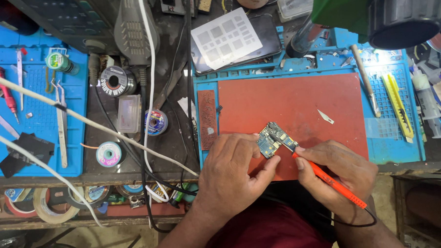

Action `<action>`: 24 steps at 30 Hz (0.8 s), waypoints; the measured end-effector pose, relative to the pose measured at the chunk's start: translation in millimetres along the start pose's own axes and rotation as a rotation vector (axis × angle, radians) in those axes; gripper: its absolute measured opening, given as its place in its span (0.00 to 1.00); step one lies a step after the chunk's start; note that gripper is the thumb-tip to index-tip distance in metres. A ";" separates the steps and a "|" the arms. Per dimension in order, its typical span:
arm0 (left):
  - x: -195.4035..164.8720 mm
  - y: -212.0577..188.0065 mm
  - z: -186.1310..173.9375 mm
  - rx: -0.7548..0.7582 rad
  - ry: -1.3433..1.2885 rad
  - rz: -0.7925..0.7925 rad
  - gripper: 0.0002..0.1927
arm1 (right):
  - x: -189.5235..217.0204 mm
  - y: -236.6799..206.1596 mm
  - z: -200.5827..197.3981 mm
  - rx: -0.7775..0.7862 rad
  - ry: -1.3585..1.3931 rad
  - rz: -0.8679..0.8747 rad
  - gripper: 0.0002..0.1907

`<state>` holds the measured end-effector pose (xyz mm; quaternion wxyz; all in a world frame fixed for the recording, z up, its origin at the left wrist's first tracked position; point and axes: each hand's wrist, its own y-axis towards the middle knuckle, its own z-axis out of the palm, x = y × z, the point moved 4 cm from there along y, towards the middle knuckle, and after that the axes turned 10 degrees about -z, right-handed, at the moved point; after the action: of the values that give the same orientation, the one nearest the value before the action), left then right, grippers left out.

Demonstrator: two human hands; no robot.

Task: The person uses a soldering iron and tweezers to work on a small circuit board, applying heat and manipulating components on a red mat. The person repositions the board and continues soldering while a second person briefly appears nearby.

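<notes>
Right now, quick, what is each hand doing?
Left hand: closed on the small circuit board, pinning it on the red mat.
Right hand: closed on the orange tool, tip on the board.

A small circuit board [271,138], blue-green with tiny metal-coloured parts across its upper face, lies tilted at an angle near the front edge of a red mat [298,104] on the bench. Its shape is irregular, with a narrower arm reaching toward the upper right. The left hand [230,173] pinches its lower left side between thumb and fingers. An orange pen-shaped tool [330,181], long and thin with a dark tip, slants from the lower right up to the board, its tip touching the board's right part. The right hand [337,171] holds it like a pen; a dark cord leaves its rear end.
</notes>
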<state>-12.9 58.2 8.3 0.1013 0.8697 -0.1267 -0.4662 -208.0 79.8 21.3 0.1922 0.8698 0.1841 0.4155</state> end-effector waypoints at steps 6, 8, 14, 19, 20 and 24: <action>2.6 0.4 -4.5 0.049 -0.071 -0.014 0.16 | -19.0 -27.9 -11.8 -0.158 0.228 0.076 0.07; 4.6 1.5 -7.3 0.071 -0.101 -0.015 0.14 | -28.9 -38.2 -13.5 -0.246 0.346 0.120 0.09; -2.8 -1.5 -4.2 0.104 -0.037 -0.022 0.23 | -46.7 -54.5 -15.8 -0.330 0.525 0.207 0.11; -18.5 -8.6 2.6 0.064 0.059 -0.022 0.35 | -42.2 -51.5 -17.3 -0.304 0.477 0.200 0.09; -20.5 -7.7 4.2 0.082 0.033 -0.029 0.35 | -41.0 -50.6 -17.2 -0.303 0.471 0.207 0.08; -25.6 6.9 6.2 0.149 -0.002 0.007 0.37 | -33.9 -47.9 -21.7 -0.243 0.361 0.205 0.07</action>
<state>-32.6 59.4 27.1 0.0377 0.8739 -0.1641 -0.4559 -252.7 108.6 -11.5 0.2163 0.7659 0.0747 0.6008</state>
